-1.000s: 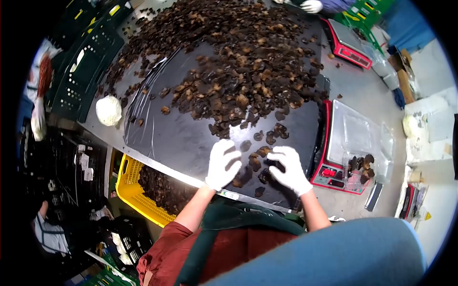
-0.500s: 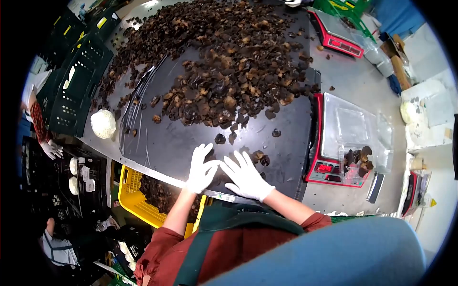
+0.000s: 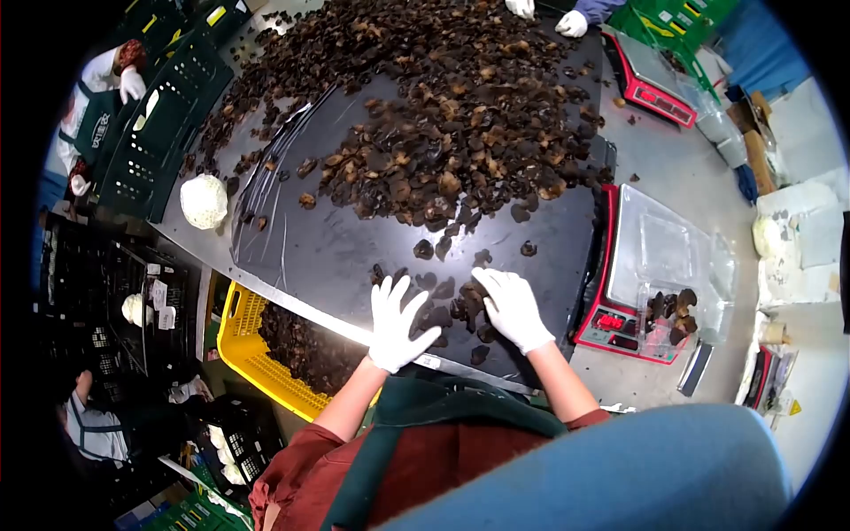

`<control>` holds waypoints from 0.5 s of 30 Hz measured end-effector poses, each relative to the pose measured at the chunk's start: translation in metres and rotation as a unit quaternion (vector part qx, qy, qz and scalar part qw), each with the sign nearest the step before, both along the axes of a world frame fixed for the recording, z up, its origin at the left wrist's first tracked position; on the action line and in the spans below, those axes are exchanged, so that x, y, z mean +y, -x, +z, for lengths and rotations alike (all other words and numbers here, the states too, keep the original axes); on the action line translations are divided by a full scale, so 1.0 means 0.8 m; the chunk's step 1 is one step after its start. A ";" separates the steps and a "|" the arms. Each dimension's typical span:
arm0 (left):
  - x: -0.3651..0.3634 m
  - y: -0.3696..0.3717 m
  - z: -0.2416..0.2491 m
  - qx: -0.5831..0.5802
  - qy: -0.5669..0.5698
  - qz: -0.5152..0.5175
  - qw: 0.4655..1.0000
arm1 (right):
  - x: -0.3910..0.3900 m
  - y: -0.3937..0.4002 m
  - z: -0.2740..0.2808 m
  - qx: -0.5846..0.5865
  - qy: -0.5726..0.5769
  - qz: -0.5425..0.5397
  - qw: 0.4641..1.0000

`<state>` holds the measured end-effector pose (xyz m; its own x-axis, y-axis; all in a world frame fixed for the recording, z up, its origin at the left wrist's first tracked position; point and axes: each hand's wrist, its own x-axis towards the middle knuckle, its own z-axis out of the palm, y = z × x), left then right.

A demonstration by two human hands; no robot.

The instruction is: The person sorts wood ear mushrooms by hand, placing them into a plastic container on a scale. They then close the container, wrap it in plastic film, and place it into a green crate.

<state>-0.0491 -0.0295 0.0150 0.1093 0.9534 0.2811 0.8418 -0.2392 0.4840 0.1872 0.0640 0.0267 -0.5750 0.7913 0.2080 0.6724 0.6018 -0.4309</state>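
My left hand (image 3: 396,326) wears a white glove and is open, its fingers spread over the near edge of the black-covered table. To its right, my right hand (image 3: 516,311), also gloved in white, lies open with its fingertips by a few loose dark wood ear mushrooms (image 3: 466,305). These pieces lie scattered on the black sheet (image 3: 336,265) between my two hands. Beyond them spreads a big heap of brown-black wood ear mushrooms (image 3: 443,150).
On the right stands a red scale (image 3: 625,265), with a clear plastic box (image 3: 670,317) holding mushrooms. Another red scale (image 3: 651,84) is farther back. A yellow crate (image 3: 232,341) sits below the table edge. A white ball-shaped thing (image 3: 204,202) lies left. Co-workers' gloved hands (image 3: 572,24) show at the back.
My hands have moved apart, the right one going right, and mushroom pieces now show between them. The view has shifted slightly. A co-worker at the left has moved up beside the dark crate.
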 end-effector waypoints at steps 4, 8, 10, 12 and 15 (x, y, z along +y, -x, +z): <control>0.057 -0.032 0.024 0.025 -0.095 -0.005 0.995 | 0.006 0.010 -0.002 -0.043 0.066 0.015 0.997; 0.094 -0.056 0.013 0.045 -0.054 -0.064 0.995 | 0.004 -0.010 -0.009 0.064 0.138 -0.033 0.988; 0.100 -0.069 0.013 0.114 -0.020 -0.073 0.991 | 0.004 -0.019 0.002 0.164 0.166 -0.094 0.968; 0.105 -0.079 0.004 0.146 0.016 -0.083 0.986 | 0.014 -0.031 -0.004 0.238 0.140 -0.137 0.951; 0.110 -0.087 0.000 0.135 0.024 -0.081 0.987 | 0.031 -0.041 -0.007 0.247 0.111 -0.156 0.950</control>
